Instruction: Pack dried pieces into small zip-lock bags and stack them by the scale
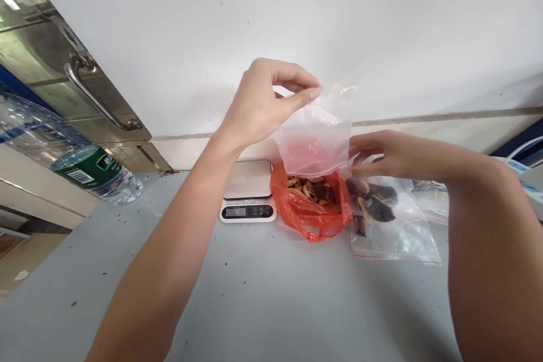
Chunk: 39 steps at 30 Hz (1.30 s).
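Observation:
My left hand (pixel 265 103) pinches the top edge of a small clear zip bag (pixel 316 136) and holds it up above an open red plastic bag (pixel 311 212) filled with brown dried pieces. My right hand (pixel 382 154) touches the right side of the clear bag, fingers curled against it. Just right of the red bag a second clear zip bag (pixel 390 226) with dark dried pieces lies flat on the grey table (pixel 237 294).
A small digital kitchen scale (pixel 248 192) stands left of the red bag, near the white wall. A plastic water bottle (pixel 72 158) lies at the left. A steel cabinet door with a handle (pixel 97 99) is at the far left.

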Tool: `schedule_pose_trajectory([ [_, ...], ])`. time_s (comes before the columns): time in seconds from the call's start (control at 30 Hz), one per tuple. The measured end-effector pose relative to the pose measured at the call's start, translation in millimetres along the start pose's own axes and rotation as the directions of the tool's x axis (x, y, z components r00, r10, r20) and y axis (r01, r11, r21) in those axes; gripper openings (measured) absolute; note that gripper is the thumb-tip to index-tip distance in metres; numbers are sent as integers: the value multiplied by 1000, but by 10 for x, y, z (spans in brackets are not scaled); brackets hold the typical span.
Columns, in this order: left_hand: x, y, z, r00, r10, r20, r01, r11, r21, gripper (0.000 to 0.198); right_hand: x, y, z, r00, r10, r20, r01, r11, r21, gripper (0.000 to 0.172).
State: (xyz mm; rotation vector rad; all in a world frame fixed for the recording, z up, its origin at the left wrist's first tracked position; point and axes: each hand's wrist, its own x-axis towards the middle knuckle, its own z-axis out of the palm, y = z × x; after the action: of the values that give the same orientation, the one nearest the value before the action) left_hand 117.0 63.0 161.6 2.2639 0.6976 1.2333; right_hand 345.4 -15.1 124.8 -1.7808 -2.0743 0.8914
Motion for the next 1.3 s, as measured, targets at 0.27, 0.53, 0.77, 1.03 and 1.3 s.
schedule_pose_trajectory([
  [0.27, -560, -441, -193, 892, -204, -403, 188, 979, -79, 11, 162, -286, 255, 937, -27, -350, 203, 854, 479, 34],
  [0.53, -1344, -876, -573, 719, -465, -516, 434, 881, -189, 13, 529, -820, 835, 951, 132, -279, 117, 684, 720, 45],
  [0.77, -1902, -1135, -1206, 503, -738, -450, 781, 611, -128, 11, 918, -1273, 1217, 710, -209, -673, 421, 892, 167, 22],
  [1.03, -2147, -1230, -1481, 506, -853, -130, 846, 520, -115, 42, 980, -1844, 1956, 796, -588, 143, 533, 568, -627, 38],
  [1.3, -2216, -1317, -1463, 694, -717, -68, 715, 675, 181, 42, 983, -1697, 2139, 833, -474, 284, 536, 564, -628, 34],
])
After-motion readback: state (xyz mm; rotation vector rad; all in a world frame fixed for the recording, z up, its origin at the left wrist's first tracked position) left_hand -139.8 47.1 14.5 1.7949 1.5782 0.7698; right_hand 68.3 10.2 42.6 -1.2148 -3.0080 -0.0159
